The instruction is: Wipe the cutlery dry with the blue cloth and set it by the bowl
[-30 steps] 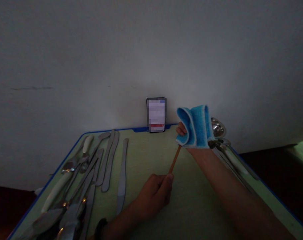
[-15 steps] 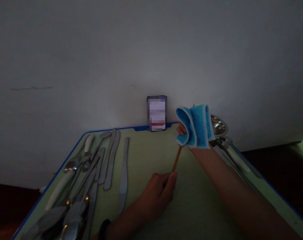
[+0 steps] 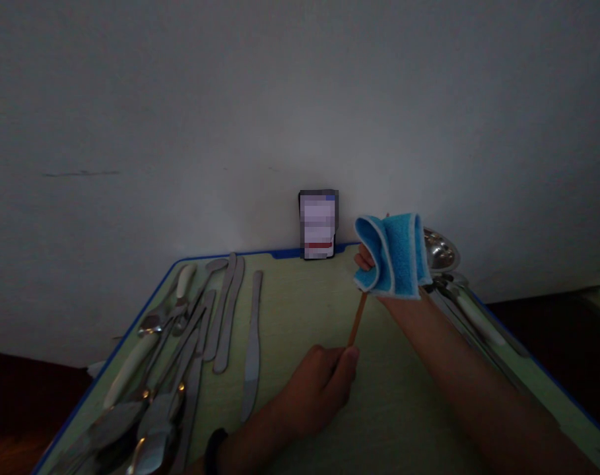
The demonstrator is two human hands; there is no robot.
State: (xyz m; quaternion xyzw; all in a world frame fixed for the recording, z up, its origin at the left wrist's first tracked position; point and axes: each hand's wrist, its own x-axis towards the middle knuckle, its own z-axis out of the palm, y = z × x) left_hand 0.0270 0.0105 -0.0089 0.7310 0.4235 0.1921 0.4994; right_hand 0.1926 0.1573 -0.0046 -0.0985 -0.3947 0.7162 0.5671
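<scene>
My left hand (image 3: 319,389) is closed on the near end of a thin brown stick (image 3: 356,320), maybe a chopstick or a utensil handle. My right hand (image 3: 369,260) is mostly hidden under a folded blue cloth (image 3: 393,254) that it grips around the stick's far end. Both hands hover over a pale green mat (image 3: 300,310) with a blue edge.
Several metal knives and spoons (image 3: 200,330) lie in a row at the mat's left. More metal utensils, one a ladle bowl (image 3: 441,251), lie along the right edge. A small card (image 3: 318,224) leans on the white wall at the back.
Both hands and the stick have kept their pose. The view has drifted slightly, which puts everything a little to the right in the frame.
</scene>
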